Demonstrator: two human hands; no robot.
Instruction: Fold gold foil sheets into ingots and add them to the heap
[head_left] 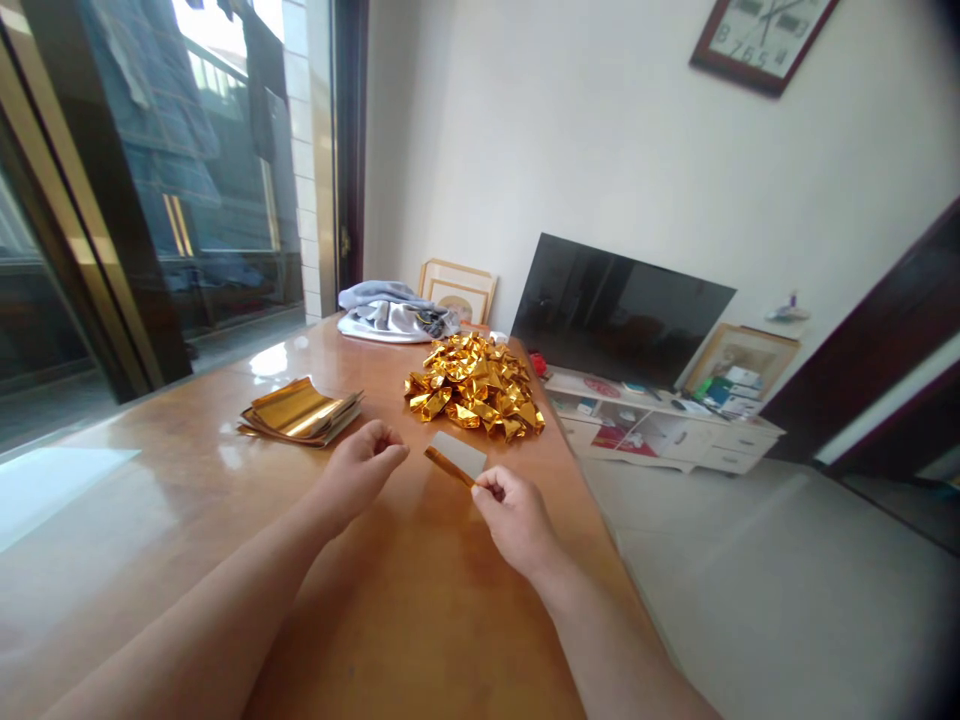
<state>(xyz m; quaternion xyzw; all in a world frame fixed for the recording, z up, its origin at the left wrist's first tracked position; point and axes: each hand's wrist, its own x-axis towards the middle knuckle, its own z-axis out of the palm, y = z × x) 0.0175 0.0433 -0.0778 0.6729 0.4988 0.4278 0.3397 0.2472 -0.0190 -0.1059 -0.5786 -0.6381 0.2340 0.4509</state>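
Note:
My right hand (517, 515) pinches one end of a gold foil paper sheet (461, 455). The sheet's pale side faces up, and a gold strip is folded over along its near edge. My left hand (367, 465) is closed with the fingers curled, a short gap from the sheet's left end, and nothing shows in it. Beyond that hand, to the left, lies a stack of gold foil paper (300, 410) with its top sheet curling up. Past the held sheet, folded gold foil pieces (480, 385) form a large heap.
The glossy wooden table (420, 600) ends at a right edge beside my right forearm. A bundle of pale cloth (394, 310) and framed pictures (476, 285) are at its far end. Beyond stand a television (622, 310) and a white cabinet (675, 435). Glass doors (210, 200) are at left.

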